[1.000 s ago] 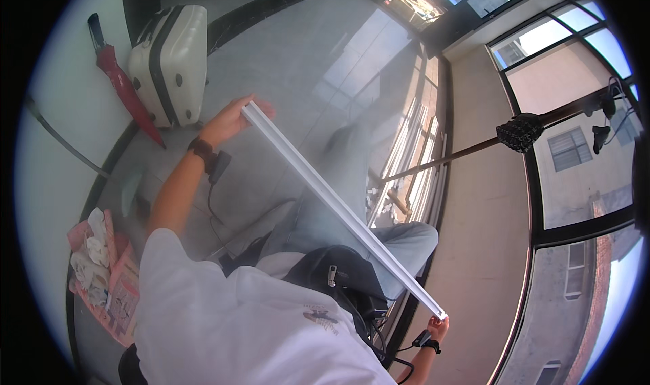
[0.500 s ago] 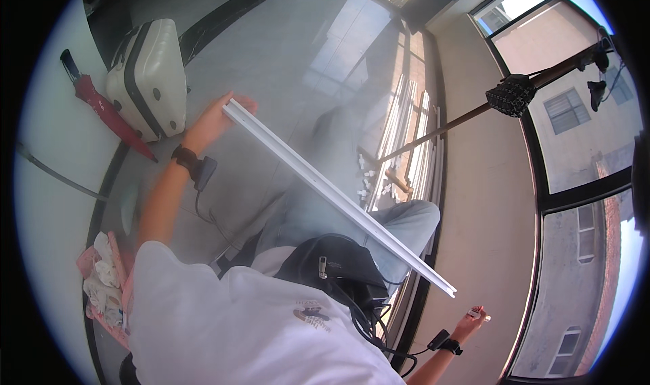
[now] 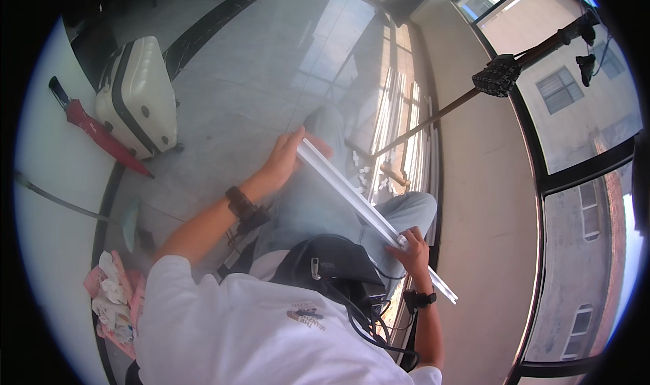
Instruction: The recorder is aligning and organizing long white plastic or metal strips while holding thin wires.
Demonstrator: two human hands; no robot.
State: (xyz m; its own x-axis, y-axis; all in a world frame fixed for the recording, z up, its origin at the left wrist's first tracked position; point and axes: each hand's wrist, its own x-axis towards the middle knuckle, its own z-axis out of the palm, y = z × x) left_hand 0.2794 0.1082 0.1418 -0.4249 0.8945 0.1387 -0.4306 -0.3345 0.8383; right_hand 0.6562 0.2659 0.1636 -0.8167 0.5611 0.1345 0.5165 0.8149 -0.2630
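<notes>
A long white grooved rail (image 3: 352, 193) slants across my lap, its upper end in my left hand (image 3: 284, 160). The fingers of that hand close around the rail near its tip. My right hand (image 3: 414, 255) is closed at the lower part of the rail, pinching a small white plastic piece (image 3: 403, 241) against it. How far the piece sits in the groove is hidden by my fingers. Past my right hand, the rail's lower end sticks out freely.
Several white rails (image 3: 406, 124) lie on the floor by the wall, with small white fittings (image 3: 362, 172) and a wooden-handled tool (image 3: 395, 176) beside them. A brown pole (image 3: 433, 118) leans there. To the left are a cream suitcase (image 3: 145, 91), a red umbrella (image 3: 108, 140) and a pink basket (image 3: 128, 277).
My right hand has come in from the lower right with the small white piece and now meets the rail. My left hand has moved right and down, carrying the rail's upper end along.
</notes>
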